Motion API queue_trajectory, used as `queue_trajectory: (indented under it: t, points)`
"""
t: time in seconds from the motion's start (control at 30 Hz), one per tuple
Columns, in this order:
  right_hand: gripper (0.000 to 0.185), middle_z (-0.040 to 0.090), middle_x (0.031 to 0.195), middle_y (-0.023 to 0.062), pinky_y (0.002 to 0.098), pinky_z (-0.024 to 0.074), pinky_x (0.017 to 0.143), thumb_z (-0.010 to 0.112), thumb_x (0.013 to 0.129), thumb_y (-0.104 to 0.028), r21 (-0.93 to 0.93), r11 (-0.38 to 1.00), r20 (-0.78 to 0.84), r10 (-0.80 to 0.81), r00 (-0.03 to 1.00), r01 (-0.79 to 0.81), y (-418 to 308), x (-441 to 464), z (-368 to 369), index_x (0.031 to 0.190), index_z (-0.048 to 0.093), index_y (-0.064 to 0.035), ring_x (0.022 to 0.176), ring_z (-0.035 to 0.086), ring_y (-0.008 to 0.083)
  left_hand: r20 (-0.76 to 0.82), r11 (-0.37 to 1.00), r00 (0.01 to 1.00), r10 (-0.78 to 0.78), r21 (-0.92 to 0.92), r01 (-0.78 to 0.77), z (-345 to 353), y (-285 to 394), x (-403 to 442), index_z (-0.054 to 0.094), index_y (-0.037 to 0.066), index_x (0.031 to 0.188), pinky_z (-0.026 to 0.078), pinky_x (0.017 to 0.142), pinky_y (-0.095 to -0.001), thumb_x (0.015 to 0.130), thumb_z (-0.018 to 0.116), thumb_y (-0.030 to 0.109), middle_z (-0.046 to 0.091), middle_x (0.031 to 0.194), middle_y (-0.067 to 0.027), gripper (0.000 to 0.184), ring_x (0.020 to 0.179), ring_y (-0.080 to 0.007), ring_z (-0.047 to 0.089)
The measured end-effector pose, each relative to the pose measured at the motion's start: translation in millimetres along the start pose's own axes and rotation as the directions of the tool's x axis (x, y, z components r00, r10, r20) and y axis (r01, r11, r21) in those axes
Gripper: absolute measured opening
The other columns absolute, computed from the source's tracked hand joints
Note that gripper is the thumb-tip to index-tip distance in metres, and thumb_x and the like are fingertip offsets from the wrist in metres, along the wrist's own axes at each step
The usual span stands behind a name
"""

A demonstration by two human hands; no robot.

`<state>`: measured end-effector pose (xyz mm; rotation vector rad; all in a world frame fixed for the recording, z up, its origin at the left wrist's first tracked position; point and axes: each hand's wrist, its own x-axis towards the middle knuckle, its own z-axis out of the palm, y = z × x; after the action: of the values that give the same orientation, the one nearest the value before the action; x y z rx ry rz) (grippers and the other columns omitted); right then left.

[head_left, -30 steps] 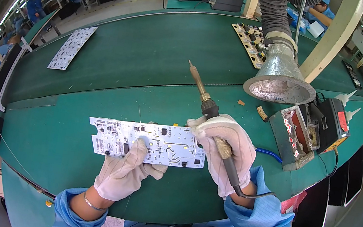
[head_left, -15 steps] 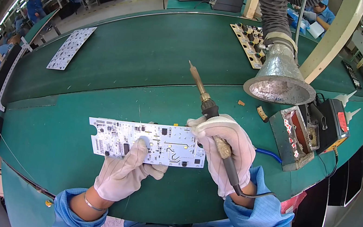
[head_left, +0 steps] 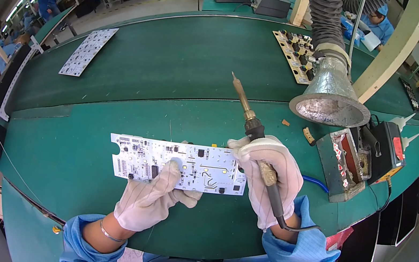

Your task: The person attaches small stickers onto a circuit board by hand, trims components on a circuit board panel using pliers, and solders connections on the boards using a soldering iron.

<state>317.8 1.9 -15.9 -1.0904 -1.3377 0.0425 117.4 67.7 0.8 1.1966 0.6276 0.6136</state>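
Observation:
A white circuit board (head_left: 177, 167) with small dark components is held above the green mat. My gloved left hand (head_left: 153, 196) grips it from below, thumb pressed on its face and the other fingers partly hidden. In my gloved right hand (head_left: 270, 178) lies a soldering iron (head_left: 248, 109), its pointed tip aimed up and away from the board. The right fingers also touch the board's right end, and the iron's cable trails past the wrist.
A metal fume extraction hood (head_left: 332, 90) hangs at the upper right. Below it stand a grey metal box (head_left: 340, 164) and a soldering station (head_left: 384, 152). Another white board (head_left: 88, 51) and a tan board with components (head_left: 294, 56) lie farther back. People sit in the background.
The whole view has shifted slightly, so most things appear a little to the right. Both hands keep the same hold on the board and the soldering iron.

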Motion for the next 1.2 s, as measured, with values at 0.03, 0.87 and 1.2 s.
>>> queue_trajectory:
  t: [0.03, 0.87, 1.2]
  points:
    - [0.019, 0.073, 0.096, 0.0087, 0.0331, 0.0583, 0.079, 0.075, 0.082, 0.003, -0.004, 1.000, 0.000, 0.001, 1.000, -0.001, -0.3, -0.3, 0.1, 0.097, 0.070, -0.0065, 0.089, 0.072, 0.0235, 0.002, 1.000, 1.000, -0.002, 0.001, 0.002, -0.8, -0.3, -0.1, 0.052, -0.001, 0.123, 0.048, 0.065, -0.0250, 0.111, 0.038, 0.028, 0.068, 0.093, -0.0101, 0.034, 0.073, -0.0124, 0.059]
    - [0.022, 0.074, 0.096, 0.0116, 0.0345, 0.0582, 0.077, 0.072, 0.080, 0.008, -0.011, 0.999, -0.011, -0.040, 0.999, 0.040, 2.0, -1.2, 0.5, 0.098, 0.069, -0.0052, 0.086, 0.072, 0.0248, 0.067, 0.983, 0.997, 0.023, 0.180, -0.035, -9.1, -0.8, -0.2, 0.049, -0.004, 0.133, 0.050, 0.066, -0.0227, 0.112, 0.037, 0.026, 0.072, 0.087, -0.0085, 0.038, 0.076, -0.0097, 0.066]
    - [0.022, 0.073, 0.098, 0.0160, 0.0362, 0.0584, 0.077, 0.068, 0.081, 0.011, 0.037, 0.999, -0.018, -0.026, 1.000, 0.027, 4.0, -2.5, 2.8, 0.099, 0.067, -0.0016, 0.087, 0.072, 0.0270, 0.067, 0.975, 0.992, 0.102, 0.191, -0.113, -15.9, -15.0, 0.4, 0.049, -0.003, 0.127, 0.046, 0.065, -0.0254, 0.111, 0.041, 0.028, 0.067, 0.097, -0.0123, 0.037, 0.075, -0.0133, 0.057]
